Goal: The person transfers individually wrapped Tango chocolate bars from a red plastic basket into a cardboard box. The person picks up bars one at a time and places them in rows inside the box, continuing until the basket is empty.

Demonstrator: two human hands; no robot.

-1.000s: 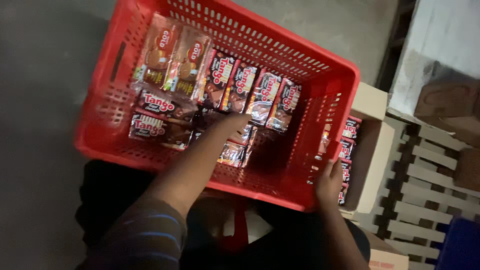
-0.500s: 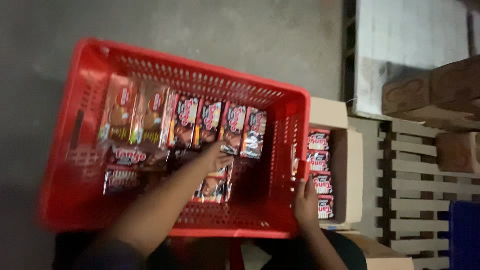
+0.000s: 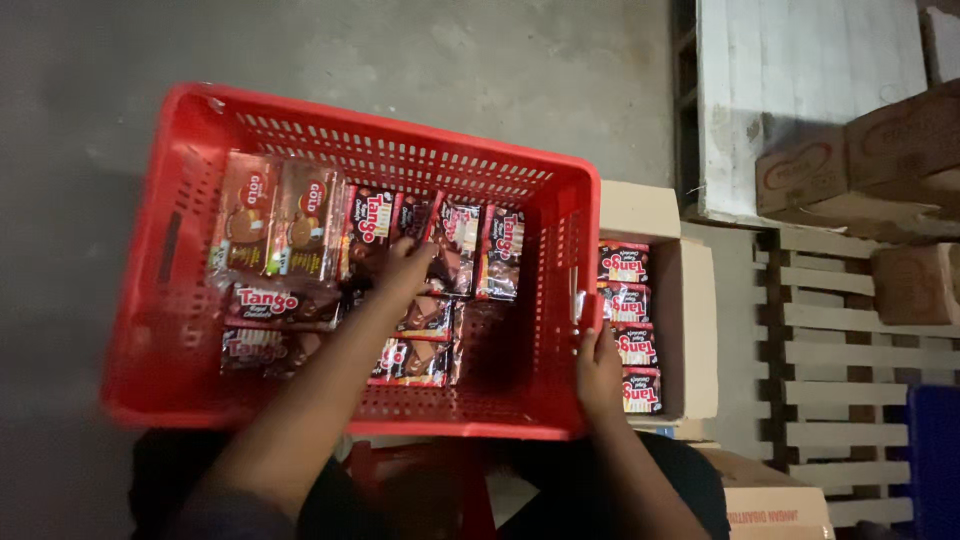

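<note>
— Where are the snack packs (image 3: 455, 245)?
— In the red crate (image 3: 560, 300) on the floor, rows along the far wall, more stacked at left. My left hand (image 3: 400, 268) is down on the middle packs, fingers curled over one; can't tell if it's actually gripped.
— And the right hand (image 3: 598, 368)?
— At the crate's right wall, fingers wrapped on the rim. Cardboard box (image 3: 690, 320) w/ more packs just beside it, wooden pallet (image 3: 850, 340) further right.
</note>
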